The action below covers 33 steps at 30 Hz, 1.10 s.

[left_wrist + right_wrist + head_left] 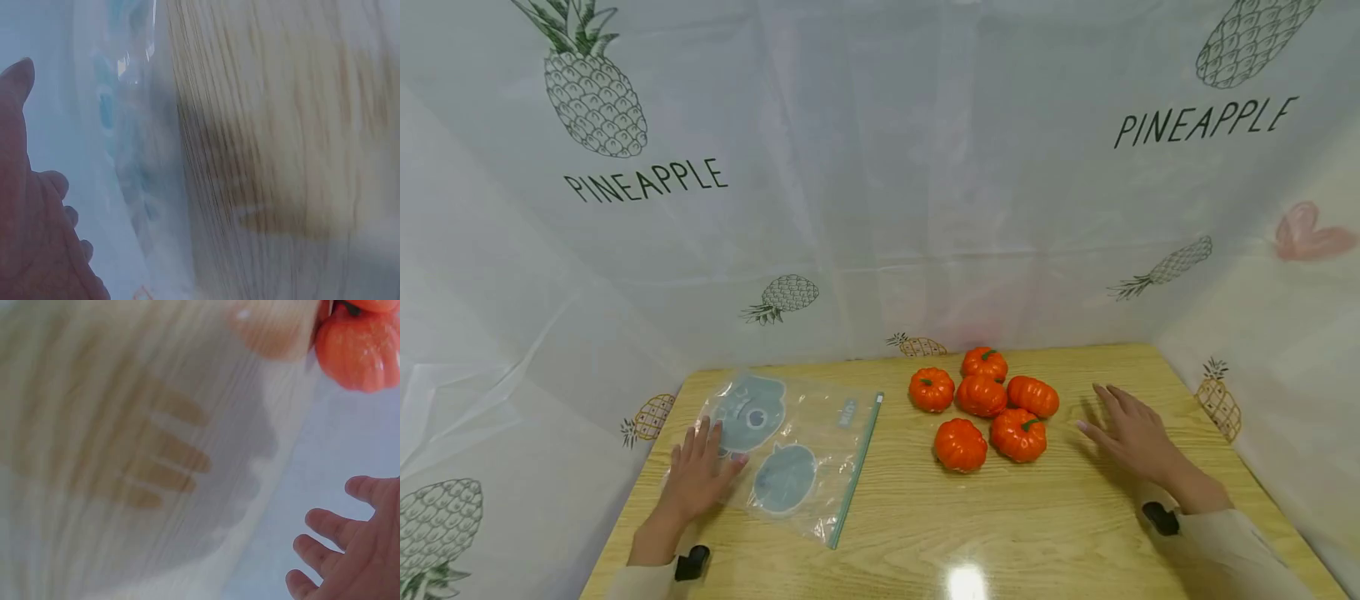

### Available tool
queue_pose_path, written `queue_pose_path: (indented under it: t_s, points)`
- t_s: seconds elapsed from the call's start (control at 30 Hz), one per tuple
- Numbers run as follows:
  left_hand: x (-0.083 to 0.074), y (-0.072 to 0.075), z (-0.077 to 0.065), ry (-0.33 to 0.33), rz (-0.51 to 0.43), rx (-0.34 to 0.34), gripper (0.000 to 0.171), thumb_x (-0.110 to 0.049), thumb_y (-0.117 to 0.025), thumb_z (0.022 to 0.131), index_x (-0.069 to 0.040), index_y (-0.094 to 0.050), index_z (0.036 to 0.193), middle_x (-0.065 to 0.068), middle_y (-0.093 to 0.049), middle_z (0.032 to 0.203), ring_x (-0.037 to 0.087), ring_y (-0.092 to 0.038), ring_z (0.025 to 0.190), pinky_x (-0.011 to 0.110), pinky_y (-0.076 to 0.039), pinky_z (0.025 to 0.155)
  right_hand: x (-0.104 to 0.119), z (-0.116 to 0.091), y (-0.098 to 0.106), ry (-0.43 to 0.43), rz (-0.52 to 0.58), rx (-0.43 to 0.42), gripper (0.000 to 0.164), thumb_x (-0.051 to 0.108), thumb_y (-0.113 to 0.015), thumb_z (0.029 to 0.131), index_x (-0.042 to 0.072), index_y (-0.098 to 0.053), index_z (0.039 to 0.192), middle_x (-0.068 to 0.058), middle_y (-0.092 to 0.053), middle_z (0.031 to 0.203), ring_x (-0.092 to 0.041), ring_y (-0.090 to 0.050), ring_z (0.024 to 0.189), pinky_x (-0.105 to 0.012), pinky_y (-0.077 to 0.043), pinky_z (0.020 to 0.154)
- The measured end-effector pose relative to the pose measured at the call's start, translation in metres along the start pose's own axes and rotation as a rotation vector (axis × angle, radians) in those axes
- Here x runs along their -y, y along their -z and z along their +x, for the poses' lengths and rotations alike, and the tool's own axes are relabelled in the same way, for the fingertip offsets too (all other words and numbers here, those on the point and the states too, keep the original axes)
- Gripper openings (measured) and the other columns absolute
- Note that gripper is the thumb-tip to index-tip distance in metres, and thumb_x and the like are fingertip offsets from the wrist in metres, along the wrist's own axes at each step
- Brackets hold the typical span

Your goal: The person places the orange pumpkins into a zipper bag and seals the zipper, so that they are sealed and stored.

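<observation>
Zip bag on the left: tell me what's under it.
The wooden table shows through the zip bag's clear plastic. In the head view, whatever lies beneath its blue-grey printed shapes or behind the left hand cannot be made out.

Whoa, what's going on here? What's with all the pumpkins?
A person has both hands out over a wooden table. The left hand is over the left part of a clear zip bag that lies flat; I can't tell if it is touching it. The right hand is above the table, to the right of six orange pumpkins, holding nothing. The pumpkins sit grouped on the table, outside the bag.
</observation>
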<state>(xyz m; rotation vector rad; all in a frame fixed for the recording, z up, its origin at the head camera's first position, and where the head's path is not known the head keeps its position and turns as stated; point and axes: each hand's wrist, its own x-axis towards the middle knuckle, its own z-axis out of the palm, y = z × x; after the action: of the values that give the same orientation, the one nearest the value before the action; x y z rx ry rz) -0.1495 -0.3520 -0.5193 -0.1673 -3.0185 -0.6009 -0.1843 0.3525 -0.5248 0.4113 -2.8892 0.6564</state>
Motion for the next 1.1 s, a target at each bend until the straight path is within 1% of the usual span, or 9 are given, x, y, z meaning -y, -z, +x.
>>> queue_pose_path:
  t_s: [0.1, 0.2, 0.37, 0.5, 0.63, 0.73, 0.8, 0.93, 1.1]
  points:
    - [-0.007, -0.004, 0.000, -0.018, -0.003, -0.002, 0.092, -0.046, -0.063, 0.101, 0.015, -0.027, 0.159, 0.042, -0.015, 0.166, 0.067, -0.010, 0.151, 0.081, -0.009, 0.115, 0.007, 0.009, -0.001, 0.022, -0.002, -0.014, 0.076, 0.036, -0.066, 0.103, -0.012, -0.038, 0.155, -0.046, -0.038, 0.150, -0.068, -0.038, 0.132, -0.082, -0.030, 0.100]
    - [-0.015, -0.009, 0.001, -0.050, 0.005, -0.014, 0.090, -0.044, -0.065, 0.101, 0.015, -0.029, 0.159, 0.041, -0.018, 0.166, 0.066, -0.013, 0.151, 0.080, -0.011, 0.116, 0.013, 0.016, -0.001, 0.050, -0.007, -0.030, 0.074, 0.035, -0.068, 0.102, -0.012, -0.042, 0.153, -0.044, -0.043, 0.148, -0.065, -0.042, 0.132, -0.080, -0.032, 0.101]
    - [-0.035, -0.014, 0.001, -0.106, 0.019, -0.028, 0.085, -0.042, -0.065, 0.102, 0.012, -0.033, 0.158, 0.039, -0.022, 0.166, 0.065, -0.018, 0.150, 0.080, -0.016, 0.115, 0.022, 0.024, -0.003, 0.085, 0.000, -0.044, 0.072, 0.033, -0.070, 0.101, -0.012, -0.044, 0.152, -0.042, -0.050, 0.145, -0.063, -0.046, 0.130, -0.078, -0.034, 0.101]
    - [-0.052, -0.017, -0.001, -0.130, 0.006, -0.011, 0.083, -0.044, -0.063, 0.103, 0.011, -0.034, 0.159, 0.036, -0.022, 0.167, 0.063, -0.018, 0.151, 0.079, -0.016, 0.116, 0.029, 0.028, -0.005, 0.137, -0.008, -0.083, 0.070, 0.030, -0.074, 0.099, -0.012, -0.049, 0.149, -0.041, -0.055, 0.140, -0.063, -0.051, 0.125, -0.077, -0.038, 0.098]
    - [-0.067, -0.020, -0.005, -0.149, -0.025, -0.006, 0.083, -0.043, -0.065, 0.102, 0.008, -0.035, 0.160, 0.034, -0.024, 0.168, 0.062, -0.018, 0.152, 0.078, -0.016, 0.117, 0.035, 0.033, -0.009, 0.209, -0.022, -0.133, 0.068, 0.026, -0.079, 0.095, -0.012, -0.053, 0.145, -0.039, -0.060, 0.134, -0.060, -0.058, 0.118, -0.074, -0.043, 0.095]
    - [-0.076, -0.023, -0.009, -0.165, -0.036, -0.010, 0.082, -0.042, -0.066, 0.101, 0.007, -0.037, 0.160, 0.032, -0.026, 0.168, 0.060, -0.019, 0.153, 0.078, -0.017, 0.117, 0.038, 0.037, -0.012, 0.245, -0.045, -0.148, 0.067, 0.024, -0.081, 0.093, -0.012, -0.055, 0.143, -0.037, -0.063, 0.130, -0.057, -0.061, 0.115, -0.072, -0.046, 0.093]
    - [-0.081, -0.027, -0.012, -0.179, -0.032, -0.010, 0.081, -0.041, -0.067, 0.101, 0.006, -0.038, 0.160, 0.031, -0.026, 0.168, 0.060, -0.020, 0.153, 0.078, -0.017, 0.117, 0.039, 0.039, -0.014, 0.242, -0.062, -0.138, 0.067, 0.025, -0.081, 0.092, -0.011, -0.055, 0.143, -0.036, -0.063, 0.130, -0.056, -0.061, 0.115, -0.072, -0.046, 0.094]
    - [-0.091, -0.031, -0.012, -0.205, -0.035, -0.007, 0.081, -0.043, -0.067, 0.100, 0.004, -0.039, 0.160, 0.030, -0.028, 0.168, 0.059, -0.023, 0.153, 0.077, -0.019, 0.118, 0.041, 0.043, -0.015, 0.209, -0.097, -0.103, 0.068, 0.026, -0.081, 0.093, -0.009, -0.054, 0.145, -0.034, -0.061, 0.133, -0.056, -0.059, 0.119, -0.073, -0.044, 0.097]
    - [-0.106, -0.037, -0.015, -0.207, -0.050, 0.020, 0.082, -0.045, -0.068, 0.100, 0.003, -0.040, 0.160, 0.028, -0.029, 0.168, 0.057, -0.026, 0.153, 0.074, -0.019, 0.119, 0.046, 0.047, -0.014, 0.183, -0.121, -0.072, 0.068, 0.028, -0.080, 0.095, -0.007, -0.054, 0.146, -0.032, -0.062, 0.133, -0.055, -0.060, 0.118, -0.072, -0.044, 0.099]
